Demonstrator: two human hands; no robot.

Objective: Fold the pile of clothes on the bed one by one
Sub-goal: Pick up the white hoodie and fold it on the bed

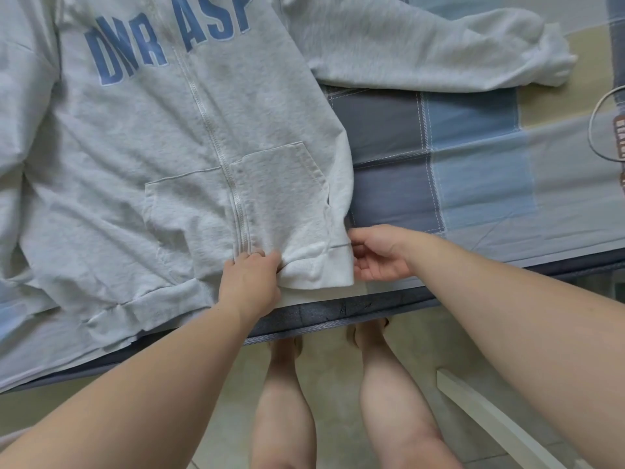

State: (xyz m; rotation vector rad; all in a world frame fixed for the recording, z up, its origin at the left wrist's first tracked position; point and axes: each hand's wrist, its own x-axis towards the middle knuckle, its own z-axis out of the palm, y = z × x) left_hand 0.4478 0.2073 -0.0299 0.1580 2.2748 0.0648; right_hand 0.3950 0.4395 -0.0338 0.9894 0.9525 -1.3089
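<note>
A light grey zip hoodie (162, 140) with blue letters lies front-up on the bed, its hem at the near edge. One sleeve (422, 52) stretches out to the right across the sheet. My left hand (250, 282) grips the hem at the bottom of the zipper, bunching the cloth. My right hand (378, 252) is at the hem's right corner, fingers curled beside the ribbed band; whether it pinches the cloth is not clear.
The bed (473, 157) has a blue, grey and beige checked sheet. Another garment with a cord and a brown label (612, 130) shows at the right edge. Below the mattress edge are my bare legs, a tiled floor and a white rail (500, 424).
</note>
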